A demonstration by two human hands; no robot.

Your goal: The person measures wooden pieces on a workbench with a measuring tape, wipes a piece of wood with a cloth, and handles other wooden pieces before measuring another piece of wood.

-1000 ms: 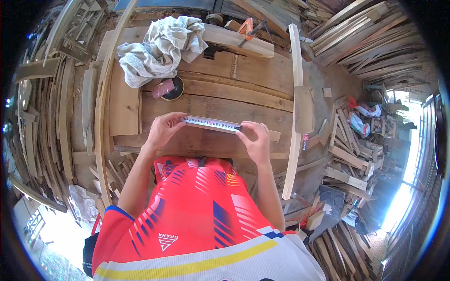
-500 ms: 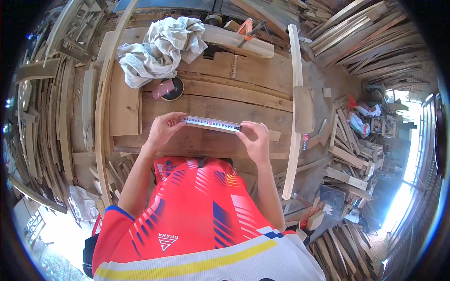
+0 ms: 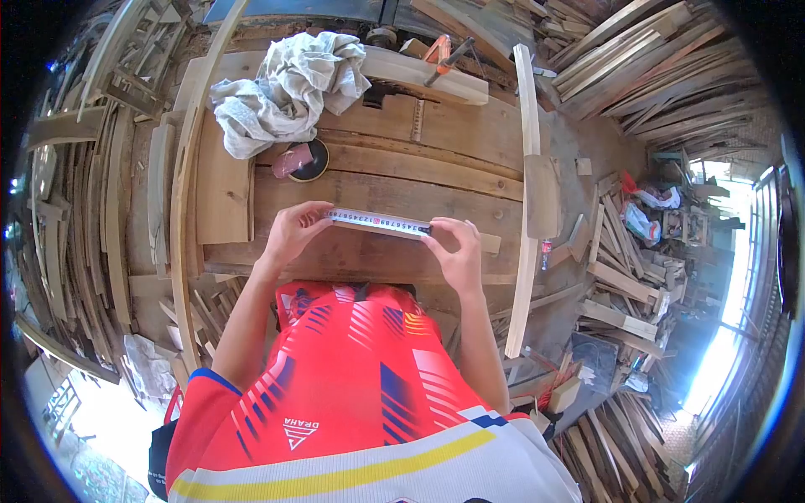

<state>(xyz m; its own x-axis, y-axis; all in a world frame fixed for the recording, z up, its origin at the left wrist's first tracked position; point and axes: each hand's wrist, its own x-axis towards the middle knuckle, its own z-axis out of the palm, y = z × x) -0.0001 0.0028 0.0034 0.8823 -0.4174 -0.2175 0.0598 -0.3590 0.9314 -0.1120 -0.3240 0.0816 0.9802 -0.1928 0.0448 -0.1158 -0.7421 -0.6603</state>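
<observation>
A white measuring tape with black numbers and a small red mark stretches between my two hands, tilting slightly down to the right. My left hand pinches its left end between thumb and fingers. At the other end, my right hand grips it the same way, close to a small dark piece. Along the tape's lower edge runs a thin wood strip, whose end shows past my right hand; whether I also hold the strip I cannot tell. Both hands are above the plank workbench.
Beyond my left hand lie a crumpled pale cloth and a round dark tin with a pinkish piece on it. An orange clamp sits at the far edge. Long battens flank the bench; stacked lumber surrounds it.
</observation>
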